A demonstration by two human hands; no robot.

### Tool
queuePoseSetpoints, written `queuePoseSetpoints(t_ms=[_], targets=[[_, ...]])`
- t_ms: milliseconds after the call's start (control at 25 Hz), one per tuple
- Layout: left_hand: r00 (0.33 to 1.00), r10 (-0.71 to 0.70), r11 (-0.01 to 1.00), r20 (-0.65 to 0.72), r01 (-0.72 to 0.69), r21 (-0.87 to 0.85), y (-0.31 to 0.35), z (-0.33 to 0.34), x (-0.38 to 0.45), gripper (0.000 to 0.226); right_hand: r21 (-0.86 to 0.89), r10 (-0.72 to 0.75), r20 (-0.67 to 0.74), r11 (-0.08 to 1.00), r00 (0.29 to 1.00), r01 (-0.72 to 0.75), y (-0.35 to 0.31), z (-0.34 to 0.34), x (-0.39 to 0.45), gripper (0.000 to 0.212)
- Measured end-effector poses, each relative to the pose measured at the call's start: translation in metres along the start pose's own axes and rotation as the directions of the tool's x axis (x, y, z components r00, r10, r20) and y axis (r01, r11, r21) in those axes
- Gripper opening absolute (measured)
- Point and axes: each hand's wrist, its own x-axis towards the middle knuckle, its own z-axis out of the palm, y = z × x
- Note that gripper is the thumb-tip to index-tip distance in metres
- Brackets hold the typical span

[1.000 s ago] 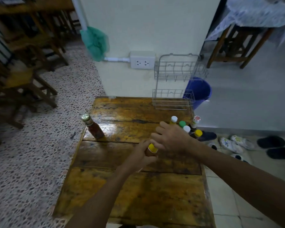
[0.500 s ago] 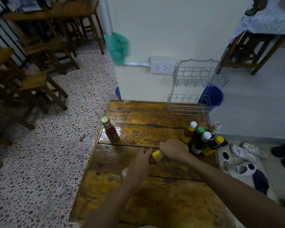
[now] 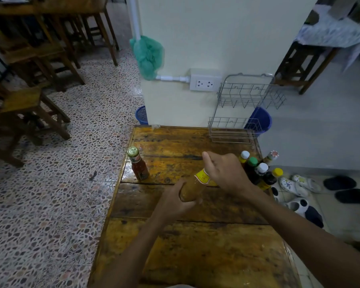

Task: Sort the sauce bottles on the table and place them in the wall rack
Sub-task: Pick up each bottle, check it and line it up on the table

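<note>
Amber sauce fills the bottle [image 3: 192,189] the person holds tilted above the middle of the table [image 3: 195,256], its neck leaning toward the far right corner. The left hand [image 3: 175,201] is wrapped round the bottle's lower body, fingers closed on it from beneath. The right hand [image 3: 227,173] curls over the top, just beyond the yellow band at the neck, fingers closed there with the thumb raised; the cap itself is hidden under that hand, so I cannot tell whether it is being twisted or only steadied.

Full as it looks, the bottle should be fairly heavy for its size, stiff, and smooth enough to slip; whether it is glass or plastic I cannot tell. The body grip is the sound one; the neck serves only as a guide.

At the left edge a red sauce bottle [image 3: 138,166] with a gold cap stands upright and alone. By the right edge a cluster of bottles [image 3: 258,171] stands close together, with white, green and yellow caps. The wire wall rack [image 3: 243,107] hangs on the wall past the far right corner, both tiers holding nothing, so the sorting seems barely begun.
</note>
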Motion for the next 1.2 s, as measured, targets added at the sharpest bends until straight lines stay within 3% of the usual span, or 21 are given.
queuePoseSetpoints(t_ms=[200, 360, 480, 600, 680, 760, 800, 840, 920, 960, 1040, 1080, 1200], targets=[[0.999, 0.051, 0.985, 0.021, -0.053, 0.162, 0.005, -0.004, -0.003, 0.044, 0.019, -0.004, -0.036, 1.000, 0.999, 0.004, 0.008, -0.003, -0.008, 0.041], [0.987, 0.152, 0.898, -0.060, -0.112, 0.426, 0.000, 0.001, -0.004, 0.050, -0.086, 0.080, -0.010, 0.993, 0.997, -0.080, 0.023, 0.004, -0.021, 0.050], [0.979, 0.189, 0.836, -0.071, -0.123, 0.535, -0.010, 0.013, -0.006, 0.059, -0.014, 0.215, -0.007, 0.976, 0.976, -0.216, 0.032, 0.015, -0.031, 0.056], [0.981, 0.173, 0.793, -0.083, -0.089, 0.603, -0.021, 0.030, -0.009, 0.061, -0.224, 0.377, 0.187, 0.916, 0.907, -0.334, 0.038, 0.020, -0.035, 0.058], [0.980, 0.176, 0.730, -0.095, -0.065, 0.680, -0.027, 0.036, -0.010, 0.063, -0.316, 0.479, 0.300, 0.866, 0.825, -0.388, 0.038, 0.023, -0.036, 0.037], [0.983, 0.155, 0.709, -0.094, -0.045, 0.704, -0.033, 0.034, -0.009, 0.064, -0.310, 0.546, 0.398, 0.836, 0.737, -0.452, 0.039, 0.020, -0.033, 0.032], [0.989, 0.120, 0.749, -0.082, -0.036, 0.661, -0.033, 0.030, -0.008, 0.062, -0.249, 0.567, 0.439, 0.822, 0.696, -0.512, 0.035, 0.017, -0.031, 0.043], [0.997, 0.059, 0.834, -0.046, -0.024, 0.552, -0.031, 0.023, -0.007, 0.057, -0.138, 0.529, 0.470, 0.834, 0.707, -0.534, 0.032, 0.014, -0.029, 0.052], [0.996, -0.056, 0.982, 0.076, 0.041, 0.185, -0.029, 0.009, -0.002, 0.050, 0.017, 0.257, 0.359, 0.959, 0.897, -0.282, 0.027, 0.009, -0.028, 0.052], [0.990, -0.076, 0.996, 0.121, 0.069, 0.053, -0.027, 0.002, 0.000, 0.050, -0.004, 0.100, 0.318, 0.995, 0.943, -0.104, 0.026, 0.003, -0.026, 0.049], [0.977, -0.059, 0.998, 0.203, 0.062, -0.008, -0.022, -0.010, 0.004, 0.053, -0.198, -0.198, 0.241, 0.948, 0.950, 0.248, 0.035, -0.004, -0.021, 0.045], [0.970, -0.045, 0.999, 0.238, 0.047, -0.004, -0.020, -0.013, 0.005, 0.054, -0.281, -0.286, 0.219, 0.897, 0.933, 0.341, 0.039, -0.005, -0.017, 0.043], [0.966, -0.042, 0.999, 0.255, 0.044, -0.004, -0.021, -0.016, 0.003, 0.054, -0.290, -0.360, 0.176, 0.870, 0.916, 0.398, 0.043, 0.003, -0.008, 0.038]])
